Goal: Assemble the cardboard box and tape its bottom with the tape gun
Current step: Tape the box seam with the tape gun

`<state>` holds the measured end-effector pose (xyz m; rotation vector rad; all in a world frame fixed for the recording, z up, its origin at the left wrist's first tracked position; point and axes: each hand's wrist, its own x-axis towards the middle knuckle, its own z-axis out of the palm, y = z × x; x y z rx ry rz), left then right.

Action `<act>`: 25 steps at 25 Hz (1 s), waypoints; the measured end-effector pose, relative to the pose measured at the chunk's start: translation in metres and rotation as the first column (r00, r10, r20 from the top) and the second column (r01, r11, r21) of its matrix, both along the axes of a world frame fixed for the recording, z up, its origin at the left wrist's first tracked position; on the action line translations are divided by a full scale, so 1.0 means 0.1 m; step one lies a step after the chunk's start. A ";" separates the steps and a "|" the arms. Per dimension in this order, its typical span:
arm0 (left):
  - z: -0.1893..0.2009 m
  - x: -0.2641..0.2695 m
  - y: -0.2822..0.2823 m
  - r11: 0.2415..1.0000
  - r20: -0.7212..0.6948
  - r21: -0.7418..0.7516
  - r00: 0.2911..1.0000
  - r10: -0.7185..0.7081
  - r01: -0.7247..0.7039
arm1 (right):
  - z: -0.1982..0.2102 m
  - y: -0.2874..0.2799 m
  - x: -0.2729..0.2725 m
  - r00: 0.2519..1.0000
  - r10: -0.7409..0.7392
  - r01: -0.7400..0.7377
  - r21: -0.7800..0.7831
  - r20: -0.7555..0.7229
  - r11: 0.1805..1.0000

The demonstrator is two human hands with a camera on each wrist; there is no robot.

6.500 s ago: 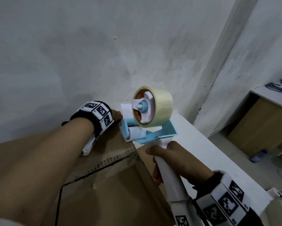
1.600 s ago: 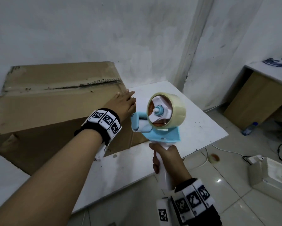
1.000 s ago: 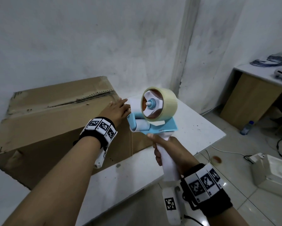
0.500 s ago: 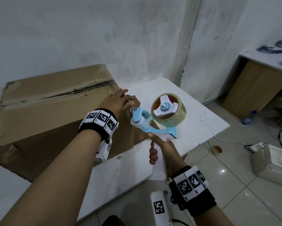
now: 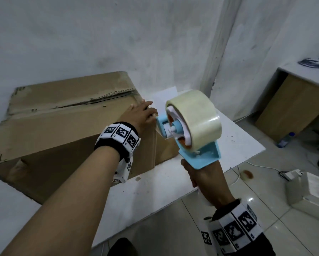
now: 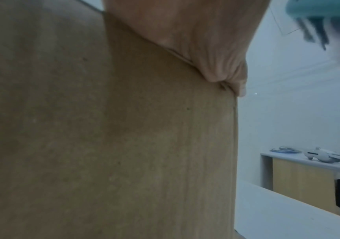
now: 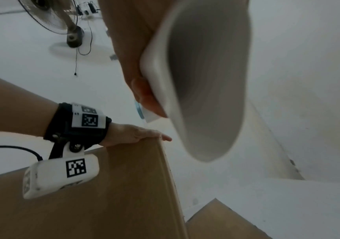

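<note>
A brown cardboard box stands on the white table, its top flaps folded shut along a rough seam. My left hand lies flat on the box's top right corner, fingers straight and reaching past the edge; the right wrist view shows this left hand on the box too. My right hand grips the white handle of the blue tape gun, which carries a roll of clear tape. The gun's nose hangs just right of my left fingertips, above the box's right side.
A sheet of white paper lies on the table behind the box. At the right stands a wooden side desk, with a water bottle, cables and a white case on the tiled floor. A floor fan stands behind me.
My right hand has raised and turned the tape gun, so the roll is nearer the camera and the nose sits by my left fingertips. The left hand stays on the box corner.
</note>
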<state>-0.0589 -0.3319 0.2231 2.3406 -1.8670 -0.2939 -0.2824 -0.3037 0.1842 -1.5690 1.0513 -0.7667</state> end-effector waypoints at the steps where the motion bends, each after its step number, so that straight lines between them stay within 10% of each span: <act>1: 0.03 -0.03 0.01 1.000 -0.005 -0.004 1.000 0.024 -0.024 | -0.02 0.00 -0.01 1.000 0.013 -0.013 -0.010 -0.020 1.000; 6: 0.12 -0.09 0.06 0.973 -0.081 0.056 0.971 0.227 -0.223 | -0.16 -0.09 -0.10 0.977 0.107 -0.107 0.012 -0.187 0.994; 10: -0.03 -0.02 0.03 0.998 -0.050 -0.054 0.999 -0.017 0.014 | -0.13 -0.10 0.01 0.996 0.091 -0.080 0.267 -0.027 0.960; 25: -0.10 -0.05 0.00 0.993 0.038 -0.115 0.999 -0.036 0.040 | 0.00 -0.05 0.11 0.999 0.032 -0.050 0.568 0.042 0.822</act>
